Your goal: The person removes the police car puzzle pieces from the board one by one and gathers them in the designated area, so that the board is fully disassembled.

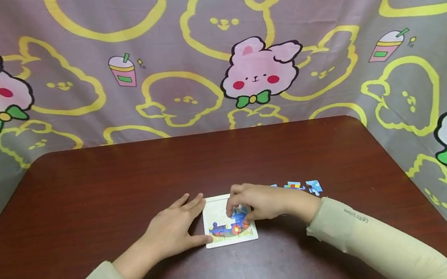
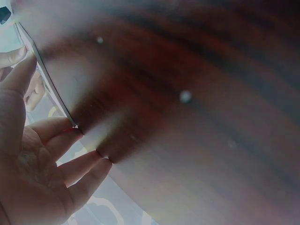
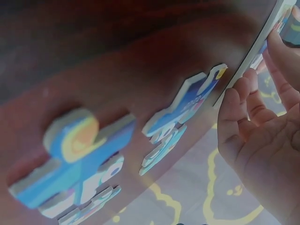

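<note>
A square white-rimmed puzzle tray [image 1: 233, 241] lies on the table, its lower part filled with joined blue, red and yellow pieces. My left hand [image 1: 172, 229] rests along its left side, fingers spread and fairly straight. Its thumb touches the lower left edge and a fingertip the upper left corner. Over the tray's right side, my right hand [image 1: 260, 201] curls its thumb and forefinger around a blue puzzle piece [image 1: 239, 215], partly hidden by the hand. In the right wrist view, the other fingers of my right hand [image 3: 267, 122] bend beside the tray's edge.
Several loose puzzle pieces [image 1: 314, 186] lie right of the tray, some behind my right wrist; the right wrist view shows a blue and orange piece [image 3: 70, 159] up close. The dark red-brown table [image 1: 125, 178] meets a cartoon-patterned curtain [image 1: 176, 55] at its back.
</note>
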`<state>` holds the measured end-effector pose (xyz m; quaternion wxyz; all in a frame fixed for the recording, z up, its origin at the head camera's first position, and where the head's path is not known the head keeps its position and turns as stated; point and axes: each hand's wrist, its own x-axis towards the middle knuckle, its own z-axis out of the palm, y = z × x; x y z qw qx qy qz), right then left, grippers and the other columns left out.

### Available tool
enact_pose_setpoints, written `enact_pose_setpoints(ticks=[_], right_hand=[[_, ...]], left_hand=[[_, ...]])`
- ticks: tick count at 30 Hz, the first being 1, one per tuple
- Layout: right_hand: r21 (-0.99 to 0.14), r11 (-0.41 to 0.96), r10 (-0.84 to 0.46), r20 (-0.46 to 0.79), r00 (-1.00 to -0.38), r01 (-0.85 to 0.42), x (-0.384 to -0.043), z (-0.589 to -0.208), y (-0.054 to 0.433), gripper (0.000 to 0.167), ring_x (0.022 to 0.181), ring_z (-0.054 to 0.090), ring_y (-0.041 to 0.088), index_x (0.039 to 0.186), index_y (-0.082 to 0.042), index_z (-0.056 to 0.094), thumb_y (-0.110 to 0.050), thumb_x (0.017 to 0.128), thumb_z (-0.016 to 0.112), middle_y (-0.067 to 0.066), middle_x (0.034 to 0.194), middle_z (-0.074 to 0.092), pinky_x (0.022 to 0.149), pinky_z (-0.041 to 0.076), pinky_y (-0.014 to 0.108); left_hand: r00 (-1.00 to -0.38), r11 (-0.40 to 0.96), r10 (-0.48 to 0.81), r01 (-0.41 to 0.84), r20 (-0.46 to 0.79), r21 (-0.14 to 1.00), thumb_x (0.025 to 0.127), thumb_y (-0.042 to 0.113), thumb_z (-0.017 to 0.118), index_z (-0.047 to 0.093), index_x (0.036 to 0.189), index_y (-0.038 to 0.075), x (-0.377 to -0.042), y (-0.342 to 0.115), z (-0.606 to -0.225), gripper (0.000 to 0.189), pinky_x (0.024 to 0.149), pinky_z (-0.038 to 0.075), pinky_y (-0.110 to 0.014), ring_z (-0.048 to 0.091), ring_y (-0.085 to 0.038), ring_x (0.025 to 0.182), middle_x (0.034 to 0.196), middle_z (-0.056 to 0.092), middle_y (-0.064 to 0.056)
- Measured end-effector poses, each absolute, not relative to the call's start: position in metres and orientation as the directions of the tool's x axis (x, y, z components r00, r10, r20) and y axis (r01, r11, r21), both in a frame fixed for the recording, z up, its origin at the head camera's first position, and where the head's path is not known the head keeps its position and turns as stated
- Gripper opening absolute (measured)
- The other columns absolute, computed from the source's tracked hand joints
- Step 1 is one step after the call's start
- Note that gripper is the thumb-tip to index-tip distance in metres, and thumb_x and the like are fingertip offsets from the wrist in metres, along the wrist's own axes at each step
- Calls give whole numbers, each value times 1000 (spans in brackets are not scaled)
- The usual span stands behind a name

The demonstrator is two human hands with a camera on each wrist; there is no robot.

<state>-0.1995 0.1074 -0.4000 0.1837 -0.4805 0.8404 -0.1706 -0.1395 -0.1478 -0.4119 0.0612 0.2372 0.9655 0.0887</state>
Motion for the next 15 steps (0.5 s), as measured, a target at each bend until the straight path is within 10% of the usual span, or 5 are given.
enact_pose_setpoints(ticks=[15], right_hand=[[-475,486,-867,-156,-474,-734,-202,-403,108,33,103,55,12,112,-24,67,-16,83,80,-5,106,57,87,47,24]], left_hand=[[-880,870,471,452,-64,197,78,63,73,50,147,11,-139,-148,-412,90,98,50,-53,42,-37,143,155,46,-5]])
